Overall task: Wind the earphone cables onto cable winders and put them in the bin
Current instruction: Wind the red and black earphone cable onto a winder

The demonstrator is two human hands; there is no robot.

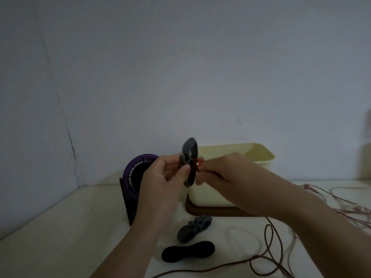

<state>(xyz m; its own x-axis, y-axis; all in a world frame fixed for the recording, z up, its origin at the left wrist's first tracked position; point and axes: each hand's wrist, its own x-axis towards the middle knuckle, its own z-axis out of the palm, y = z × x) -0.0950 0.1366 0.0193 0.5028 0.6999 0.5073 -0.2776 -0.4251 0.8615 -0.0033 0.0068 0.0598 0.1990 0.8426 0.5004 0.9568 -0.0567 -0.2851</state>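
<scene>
Left hand [166, 174] fingers pinch a grey cable winder [189, 150] upright before the cream bin [253, 152]; right hand [220, 177] fingers pinch the red earphone cable [193, 171] against it. A spare grey winder [192, 229] and a black winder [187, 251] lie on the worktop [60, 227].

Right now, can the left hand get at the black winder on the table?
Probably not yet: the left hand grips the grey winder. Nothing covers the black winder, which lies near that forearm.

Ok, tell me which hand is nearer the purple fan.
Left. The left hand overlaps the purple fan in view; the right hand is farther over, before the yellow bin.
</scene>
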